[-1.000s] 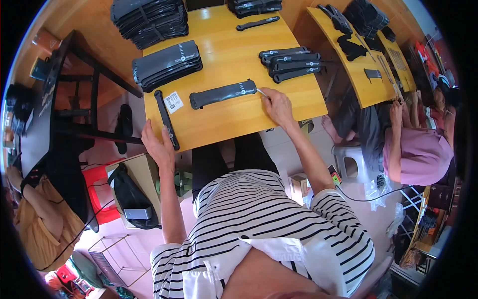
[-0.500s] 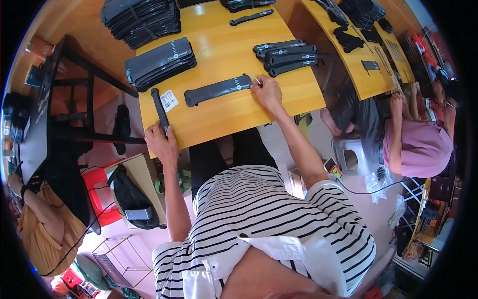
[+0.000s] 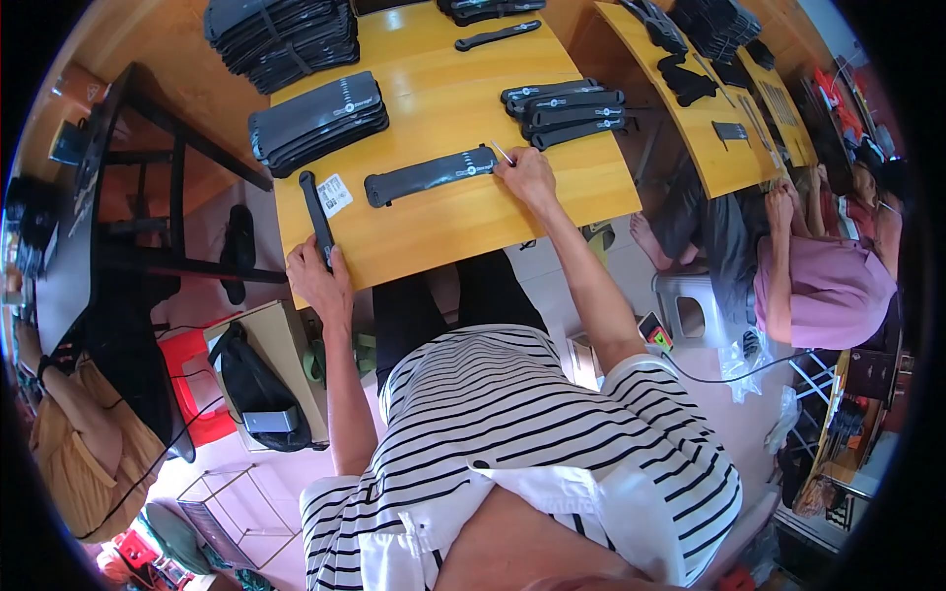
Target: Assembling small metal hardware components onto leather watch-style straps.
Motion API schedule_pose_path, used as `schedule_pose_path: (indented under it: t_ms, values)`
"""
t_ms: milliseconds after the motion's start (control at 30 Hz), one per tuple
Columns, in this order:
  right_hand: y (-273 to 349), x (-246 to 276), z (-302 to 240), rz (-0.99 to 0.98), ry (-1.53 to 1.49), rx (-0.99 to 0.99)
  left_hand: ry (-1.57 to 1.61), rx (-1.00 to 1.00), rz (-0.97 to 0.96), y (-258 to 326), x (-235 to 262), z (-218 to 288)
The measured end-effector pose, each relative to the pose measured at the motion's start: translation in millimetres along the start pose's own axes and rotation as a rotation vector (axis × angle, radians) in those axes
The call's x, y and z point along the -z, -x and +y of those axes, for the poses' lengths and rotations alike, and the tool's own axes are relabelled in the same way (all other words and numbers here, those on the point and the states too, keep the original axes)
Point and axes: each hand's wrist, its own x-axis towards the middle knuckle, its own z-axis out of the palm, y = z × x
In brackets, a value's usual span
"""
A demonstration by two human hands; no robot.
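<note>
On the yellow table (image 3: 443,236) in front of me lies a wide flat black band (image 3: 431,177) with pale printing at its right end. My right hand (image 3: 528,177) is at that end, its fingers pinched on a thin pale pointed stick (image 3: 504,154) angled up and left. At the table's left edge, my left hand (image 3: 323,280) has thumb and fingers closed about the lower end of a narrow black strap (image 3: 316,215). The strap lies flat, its rounded end pointing away from me. A white printed label (image 3: 335,195) is just right of it.
Stacks of flat black bands (image 3: 320,120) and folded black bands (image 3: 564,112) lie farther back, with a taller tied bundle (image 3: 281,44) behind. A single strap (image 3: 498,35) rests near the back. Co-workers sit at both sides; a grey stool (image 3: 690,307) stands right.
Almost nothing differs. Both hands keep their places on the strap and at the band's end; the whole view has shifted very slightly.
</note>
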Motion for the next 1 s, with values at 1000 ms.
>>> schedule_pose_path:
  t_ms: [1000]
  values:
    - [140,-28,-58,-0.593,-0.763,0.271,1.846,0.671,-0.399,17,36,68]
